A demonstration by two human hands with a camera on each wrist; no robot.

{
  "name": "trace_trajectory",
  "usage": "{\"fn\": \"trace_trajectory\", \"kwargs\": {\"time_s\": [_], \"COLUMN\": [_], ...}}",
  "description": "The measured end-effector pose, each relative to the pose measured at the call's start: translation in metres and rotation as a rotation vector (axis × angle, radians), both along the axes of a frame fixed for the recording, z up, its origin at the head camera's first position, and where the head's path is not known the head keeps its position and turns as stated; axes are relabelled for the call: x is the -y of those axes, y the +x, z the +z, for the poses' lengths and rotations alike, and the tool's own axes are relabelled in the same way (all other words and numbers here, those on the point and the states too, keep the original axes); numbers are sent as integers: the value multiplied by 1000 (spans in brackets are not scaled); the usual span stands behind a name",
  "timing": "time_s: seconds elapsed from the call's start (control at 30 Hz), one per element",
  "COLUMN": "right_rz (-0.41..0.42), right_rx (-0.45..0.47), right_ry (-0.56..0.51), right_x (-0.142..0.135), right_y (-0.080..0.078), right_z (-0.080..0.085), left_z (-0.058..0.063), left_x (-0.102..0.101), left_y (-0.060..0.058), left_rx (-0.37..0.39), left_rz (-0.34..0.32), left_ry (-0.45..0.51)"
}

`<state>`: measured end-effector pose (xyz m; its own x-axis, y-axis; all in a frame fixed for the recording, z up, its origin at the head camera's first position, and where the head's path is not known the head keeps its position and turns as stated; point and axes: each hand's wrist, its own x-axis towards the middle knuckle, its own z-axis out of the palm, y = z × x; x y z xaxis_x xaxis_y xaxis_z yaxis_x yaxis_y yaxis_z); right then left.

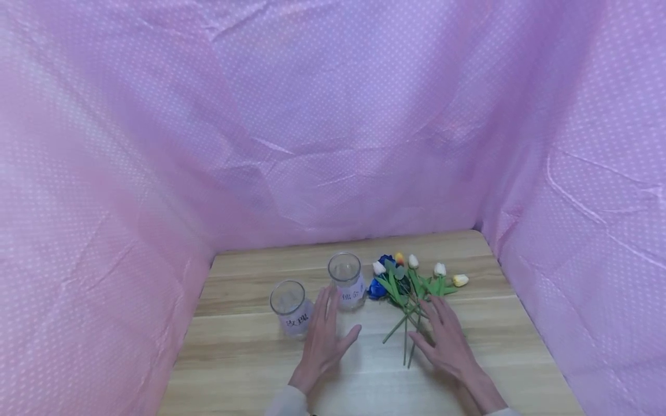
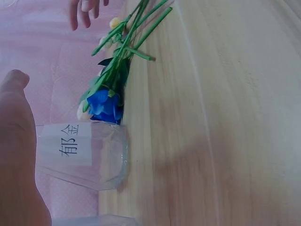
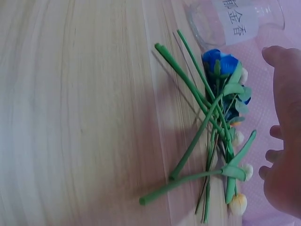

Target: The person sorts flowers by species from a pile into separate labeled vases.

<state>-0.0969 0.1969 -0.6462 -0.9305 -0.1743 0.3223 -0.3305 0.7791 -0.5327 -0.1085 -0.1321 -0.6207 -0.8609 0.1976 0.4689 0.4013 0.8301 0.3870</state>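
Note:
My left hand [image 1: 324, 341] is held with its fingers straight and thumb spread, between two clear glass vases. The nearer vase [image 1: 294, 322] stands to its left; the farther vase [image 1: 352, 293] is just beyond its fingertips. Each bears a white label with handwritten characters. My right hand [image 1: 446, 341], also with fingers extended, hovers at the stems [image 3: 188, 155] of a loose pile of artificial flowers. In the pile are blue roses [image 2: 104, 106], white tulips [image 1: 439, 270], a yellowish tulip [image 3: 238, 204] and an orange-yellow bloom [image 1: 399, 258]. Neither hand grips anything.
The wooden table [image 1: 234, 364] has rounded corners. Pink dotted cloth [image 1: 333, 144] hangs round its back and sides. The flower heads point away toward the back right, and the green stems cross toward the front, beside the farther vase.

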Motion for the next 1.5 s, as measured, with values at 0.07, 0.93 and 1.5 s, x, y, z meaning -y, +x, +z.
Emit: {"fn": "trace_trajectory", "kwargs": {"time_s": [0.07,0.93,1.5], "right_rz": [-3,-159,-228], "right_rx": [-9,287,356], "right_ry": [-6,-223,-234], "right_x": [-4,-40,-44], "right_y": [-1,-8,-11], "right_z": [-2,-13,-23], "left_z": [1,19,23], "left_x": [-1,-11,-16], "left_y": [-2,-35,-50], "left_rx": [32,302,360], "left_rz": [14,93,117], "left_ry": [30,335,508]}}
